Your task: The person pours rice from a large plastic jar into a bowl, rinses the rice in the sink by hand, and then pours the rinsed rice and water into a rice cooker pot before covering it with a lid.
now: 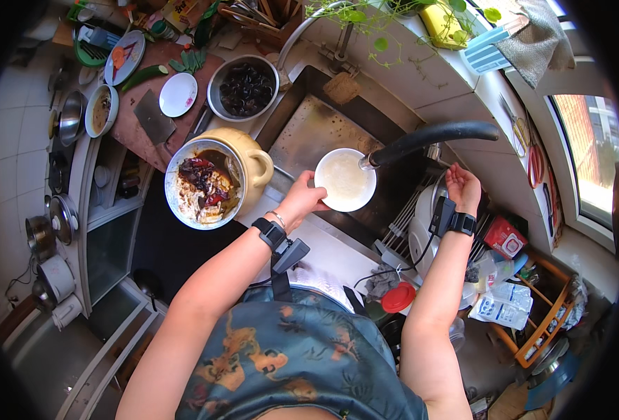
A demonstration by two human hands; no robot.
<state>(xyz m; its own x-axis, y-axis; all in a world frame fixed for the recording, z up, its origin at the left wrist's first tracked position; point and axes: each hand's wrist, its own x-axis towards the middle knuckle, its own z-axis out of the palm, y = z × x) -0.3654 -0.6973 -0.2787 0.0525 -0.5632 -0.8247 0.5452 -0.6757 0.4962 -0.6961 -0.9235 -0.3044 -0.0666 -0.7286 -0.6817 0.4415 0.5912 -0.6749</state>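
Note:
My left hand [304, 195] grips the rim of a white bowl [345, 180] over the sink [322, 123]. Cloudy, whitish liquid fills much of the bowl, and the nozzle of the black tap spout [430, 140] reaches its rim. My right hand [463, 188] is beside the metal tap base [434, 151], palm turned up, fingers loosely curled with nothing visible in them. Whether its fingertips touch the tap fittings, I cannot tell. Left of the sink, a bowl [204, 184] of dark sauce, red chilies and pale bits sits by a yellow handled pot [259, 163], apparently on top of it.
A metal bowl of dark, wet food [246, 86] stands by the sink's far-left corner. Further left, a cleaver [154, 116] and small white plate [178, 94] lie on a cutting board [131, 123]. A dish rack [401, 220] and white round lid [424, 223] are at right.

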